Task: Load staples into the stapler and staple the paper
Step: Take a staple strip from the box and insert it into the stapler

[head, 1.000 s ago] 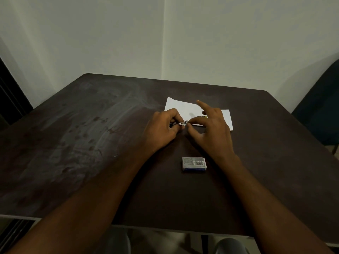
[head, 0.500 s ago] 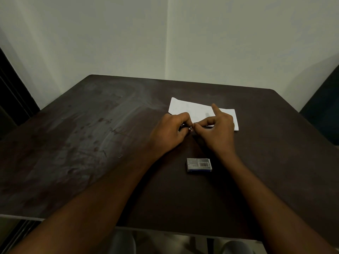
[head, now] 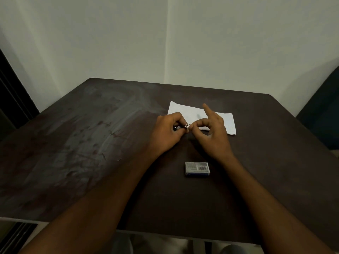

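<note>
My left hand (head: 167, 133) is closed around a small metal stapler (head: 178, 127), mostly hidden in the fist, with only its shiny front end showing. My right hand (head: 212, 132) pinches that front end (head: 187, 126) between thumb and middle finger, index finger raised. Whether staples sit between the fingertips I cannot tell. Folded white paper (head: 222, 119) lies flat on the table just behind both hands. A small grey-blue staple box (head: 197, 168) with a barcode lies closed on the table, nearer to me than the hands.
The dark brown table (head: 91, 143) has smeared, dusty marks on its left half. A single loose staple (head: 119, 159) lies left of my left forearm. White walls meet in a corner behind the table. A dark chair (head: 322, 114) stands at the right.
Both hands stay together at the stapler's front end. My right index finger has lifted higher and the right fingers have spread. The view shifted slightly.
</note>
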